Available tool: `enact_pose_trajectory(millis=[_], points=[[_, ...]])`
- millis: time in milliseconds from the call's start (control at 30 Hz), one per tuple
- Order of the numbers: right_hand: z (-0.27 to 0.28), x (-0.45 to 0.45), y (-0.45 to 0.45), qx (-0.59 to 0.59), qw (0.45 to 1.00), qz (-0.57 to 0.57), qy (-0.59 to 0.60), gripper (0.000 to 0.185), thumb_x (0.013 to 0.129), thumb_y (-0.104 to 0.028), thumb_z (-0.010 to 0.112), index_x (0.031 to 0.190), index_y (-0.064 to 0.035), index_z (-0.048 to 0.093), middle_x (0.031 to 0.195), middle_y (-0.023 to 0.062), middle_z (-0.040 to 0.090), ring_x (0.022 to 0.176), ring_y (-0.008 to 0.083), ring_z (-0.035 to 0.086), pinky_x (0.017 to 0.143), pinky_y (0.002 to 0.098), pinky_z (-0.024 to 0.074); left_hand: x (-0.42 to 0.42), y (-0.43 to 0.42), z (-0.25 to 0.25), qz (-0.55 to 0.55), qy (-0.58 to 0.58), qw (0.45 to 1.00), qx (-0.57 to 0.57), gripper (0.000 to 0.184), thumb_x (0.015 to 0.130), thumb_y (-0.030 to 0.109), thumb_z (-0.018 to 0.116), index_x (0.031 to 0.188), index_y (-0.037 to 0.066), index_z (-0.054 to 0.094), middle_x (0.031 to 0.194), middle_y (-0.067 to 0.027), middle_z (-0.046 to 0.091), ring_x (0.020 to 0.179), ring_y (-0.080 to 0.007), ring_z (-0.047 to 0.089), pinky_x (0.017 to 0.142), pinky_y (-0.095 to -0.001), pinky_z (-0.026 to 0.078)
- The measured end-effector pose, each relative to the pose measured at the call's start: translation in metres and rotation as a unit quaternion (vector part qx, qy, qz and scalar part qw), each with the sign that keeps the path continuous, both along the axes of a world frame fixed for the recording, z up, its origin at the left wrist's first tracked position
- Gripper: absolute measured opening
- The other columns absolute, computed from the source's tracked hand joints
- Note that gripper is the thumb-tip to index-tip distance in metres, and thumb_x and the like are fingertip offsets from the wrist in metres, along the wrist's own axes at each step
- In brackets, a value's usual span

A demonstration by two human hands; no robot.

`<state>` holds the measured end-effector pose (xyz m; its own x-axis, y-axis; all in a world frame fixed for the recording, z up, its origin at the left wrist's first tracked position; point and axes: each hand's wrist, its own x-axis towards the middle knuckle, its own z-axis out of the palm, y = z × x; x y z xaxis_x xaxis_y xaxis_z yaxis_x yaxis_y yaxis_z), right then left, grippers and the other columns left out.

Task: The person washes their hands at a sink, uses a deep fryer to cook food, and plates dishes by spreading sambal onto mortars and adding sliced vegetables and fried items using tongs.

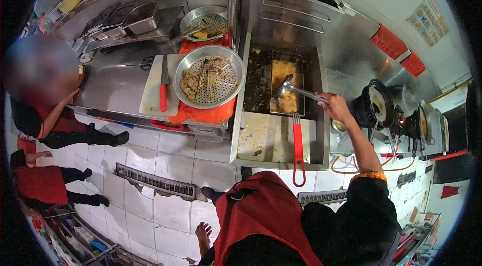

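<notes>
My right hand (335,107) is closed around the handle of a long metal utensil (305,92) with a broad head. That head rests over golden food (284,69) frying in a wire fryer basket (300,77), and its exact shape is hard to make out. Dark oil surrounds the basket in the fryer (258,80). The basket's red handle (298,153) sticks out over the metal front ledge. My left hand (203,233) hangs low beside my red apron (258,216), holding nothing, its fingers apart.
Left of the fryer, a perforated metal pan (219,97) holds pale food pieces on a red cloth (206,115). A red-handled knife (163,90) lies on a cutting board (150,82). Woks (377,102) stand at right. Two people are at left, one by the counter (110,82).
</notes>
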<state>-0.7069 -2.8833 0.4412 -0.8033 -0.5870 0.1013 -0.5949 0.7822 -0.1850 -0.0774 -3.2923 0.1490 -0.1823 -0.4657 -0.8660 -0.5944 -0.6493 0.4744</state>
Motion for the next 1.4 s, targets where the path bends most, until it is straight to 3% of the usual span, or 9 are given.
enact_pose_trajectory(millis=[167, 300, 500, 600, 700, 800, 1000, 1067, 1400], points=[[0.002, 0.000, 0.002, 0.095, 0.994, -0.006, -0.057, 0.030, 0.083, -0.020, 0.063, 0.112, -0.0137, 0.064, 0.101, 0.0134, 0.066, 0.085, 0.0363, 0.063, 0.074, 0.0451, 0.0513, -0.005, 0.007, 0.003, 0.023, 0.067, 0.997, 0.009, 0.035, 0.093, 0.038, 0.051, 0.116, 0.011, 0.053, 0.100, -0.0093, 0.063, 0.078, -0.0220, 0.064, 0.064, -0.0358, 0.049], [0.026, -0.011, 0.001, 0.049, 0.998, -0.031, 0.005, 0.031, 0.083, -0.022, 0.063, 0.114, -0.0148, 0.063, 0.097, 0.0138, 0.067, 0.083, 0.0356, 0.064, 0.071, 0.0465, 0.0515, -0.005, 0.003, 0.002, 0.023, 0.013, 1.000, 0.002, 0.034, 0.093, 0.038, 0.051, 0.114, 0.012, 0.054, 0.096, -0.0082, 0.064, 0.074, -0.0216, 0.064, 0.060, -0.0346, 0.049], [-0.012, -0.060, -0.031, 0.089, 0.990, -0.105, -0.009, 0.031, 0.085, -0.022, 0.061, 0.115, -0.0137, 0.062, 0.096, 0.0156, 0.067, 0.086, 0.0375, 0.063, 0.072, 0.0472, 0.0508, 0.008, 0.006, 0.005, 0.022, 0.048, 0.998, -0.024, 0.035, 0.092, 0.038, 0.052, 0.113, 0.011, 0.053, 0.094, -0.0081, 0.063, 0.074, -0.0225, 0.063, 0.060, -0.0355, 0.049], [-0.015, -0.065, -0.021, 0.036, 0.999, -0.024, -0.006, 0.032, 0.085, -0.023, 0.060, 0.116, -0.0129, 0.061, 0.092, 0.0167, 0.067, 0.084, 0.0398, 0.062, 0.071, 0.0485, 0.0499, 0.019, 0.008, 0.012, 0.056, 0.026, 0.998, -0.013, 0.035, 0.092, 0.039, 0.051, 0.113, 0.010, 0.052, 0.098, -0.0094, 0.061, 0.078, -0.0234, 0.063, 0.062, -0.0355, 0.049], [0.001, -0.073, -0.011, 0.046, 0.999, -0.026, -0.006, 0.033, 0.085, -0.023, 0.061, 0.116, -0.0126, 0.060, 0.091, 0.0175, 0.066, 0.084, 0.0406, 0.062, 0.071, 0.0490, 0.0497, 0.069, 0.024, -0.018, -0.109, 0.100, 0.978, -0.147, 0.035, 0.092, 0.037, 0.051, 0.115, 0.011, 0.050, 0.099, -0.0099, 0.061, 0.080, -0.0239, 0.063, 0.063, -0.0365, 0.049], [-0.004, -0.081, -0.019, 0.042, 0.995, -0.088, -0.004, 0.033, 0.084, -0.023, 0.062, 0.116, -0.0115, 0.060, 0.093, 0.0174, 0.067, 0.085, 0.0403, 0.062, 0.072, 0.0487, 0.0498, 0.065, 0.031, -0.034, 0.069, -0.004, 0.997, 0.025, 0.035, 0.092, 0.037, 0.052, 0.115, 0.011, 0.049, 0.100, -0.0102, 0.061, 0.080, -0.0250, 0.063, 0.066, -0.0409, 0.050], [-0.042, -0.093, -0.026, 0.009, 0.997, -0.062, -0.047, 0.036, 0.081, -0.020, 0.066, 0.114, -0.0065, 0.061, 0.102, 0.0205, 0.065, 0.093, 0.0382, 0.062, 0.078, 0.0456, 0.0491, 0.021, 0.021, -0.005, 0.070, 0.032, 0.997, 0.020, 0.034, 0.089, 0.036, 0.052, 0.113, 0.011, 0.053, 0.101, -0.0097, 0.064, 0.082, -0.0235, 0.065, 0.066, -0.0368, 0.050], [-0.026, -0.088, -0.020, -0.020, 0.998, -0.032, -0.046, 0.031, 0.083, -0.021, 0.062, 0.112, -0.0102, 0.063, 0.089, 0.0202, 0.066, 0.076, 0.0381, 0.063, 0.070, 0.0449, 0.0500, 0.012, 0.021, 0.006, 0.061, 0.030, 0.998, -0.007, 0.034, 0.089, 0.035, 0.052, 0.113, 0.011, 0.053, 0.098, -0.0090, 0.064, 0.079, -0.0230, 0.066, 0.064, -0.0356, 0.050], [-0.036, -0.090, -0.027, 0.056, 0.997, -0.052, -0.011, 0.029, 0.082, -0.019, 0.063, 0.110, -0.0095, 0.064, 0.099, 0.0183, 0.066, 0.087, 0.0422, 0.060, 0.078, 0.0476, 0.0482, -0.023, 0.020, 0.020, 0.048, 0.061, 0.997, -0.019, 0.036, 0.094, 0.032, 0.045, 0.120, 0.007, 0.052, 0.098, -0.0094, 0.065, 0.079, -0.0218, 0.065, 0.067, -0.0354, 0.050]])
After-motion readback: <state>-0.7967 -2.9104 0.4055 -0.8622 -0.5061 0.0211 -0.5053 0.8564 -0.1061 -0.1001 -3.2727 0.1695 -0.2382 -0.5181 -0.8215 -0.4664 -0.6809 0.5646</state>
